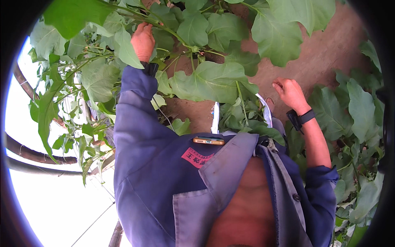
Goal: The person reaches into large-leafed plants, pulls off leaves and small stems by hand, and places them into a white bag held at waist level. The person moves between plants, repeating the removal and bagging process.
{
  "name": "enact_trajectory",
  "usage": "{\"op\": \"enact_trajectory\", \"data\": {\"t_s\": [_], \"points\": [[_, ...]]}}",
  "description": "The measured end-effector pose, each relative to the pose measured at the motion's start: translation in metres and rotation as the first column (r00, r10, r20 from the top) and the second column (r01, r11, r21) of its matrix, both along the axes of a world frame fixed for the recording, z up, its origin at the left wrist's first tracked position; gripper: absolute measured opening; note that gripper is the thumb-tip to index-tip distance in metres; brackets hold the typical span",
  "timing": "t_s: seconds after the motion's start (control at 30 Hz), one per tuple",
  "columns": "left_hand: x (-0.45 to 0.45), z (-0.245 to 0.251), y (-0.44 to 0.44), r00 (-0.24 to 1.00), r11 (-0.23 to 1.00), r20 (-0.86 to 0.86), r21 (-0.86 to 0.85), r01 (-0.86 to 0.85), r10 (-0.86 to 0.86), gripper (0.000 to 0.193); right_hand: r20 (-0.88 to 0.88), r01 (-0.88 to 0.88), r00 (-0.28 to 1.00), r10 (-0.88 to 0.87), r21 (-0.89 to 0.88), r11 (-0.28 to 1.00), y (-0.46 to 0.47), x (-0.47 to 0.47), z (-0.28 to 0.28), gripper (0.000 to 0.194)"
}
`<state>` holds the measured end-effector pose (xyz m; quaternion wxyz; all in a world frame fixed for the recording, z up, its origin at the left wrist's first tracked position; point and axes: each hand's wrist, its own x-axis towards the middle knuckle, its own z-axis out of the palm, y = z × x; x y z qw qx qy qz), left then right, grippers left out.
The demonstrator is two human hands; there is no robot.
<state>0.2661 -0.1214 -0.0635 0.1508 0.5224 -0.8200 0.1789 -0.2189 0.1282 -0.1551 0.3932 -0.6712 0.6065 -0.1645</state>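
Note:
My left hand (143, 43) is raised among broad, lobed leaves, probably of an eggplant plant. Its fingers close at a green stem (166, 29), and the fingertips are partly hidden there. One large leaf (126, 49) overlaps the side of this hand. To the right, my right hand (289, 92) hangs over bare soil with its fingers curled in and nothing visible in them. Below and between the hands, a white sack (215, 119) stands open against my body. Loose green leaves (230, 115) fill its mouth.
Dense foliage (334, 114) grows along the right side. Brown soil (311, 58) runs between the rows. Curved poles (40, 151) and thin wires cross the bright left side. A phone (209, 141) sticks out of my chest pocket. Leaves (77, 15) hang close to the camera.

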Motion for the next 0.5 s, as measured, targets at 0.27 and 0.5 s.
{"op": "enact_trajectory", "data": {"t_s": [0.27, 0.5], "points": [[0.001, 0.0, -0.007, 0.979, 0.988, 0.135, 0.005, -0.155, 0.153, 0.013, -0.011, 0.045, 0.999, -0.045, 0.04, 0.998, 0.007, -0.009, -0.018, 0.019], [-0.011, 0.012, 0.002, 0.892, 0.988, 0.427, -0.098, -0.119, 0.149, 0.016, -0.031, 0.044, 0.999, -0.044, 0.019, 0.999, 0.009, -0.013, -0.029, 0.019]]}}
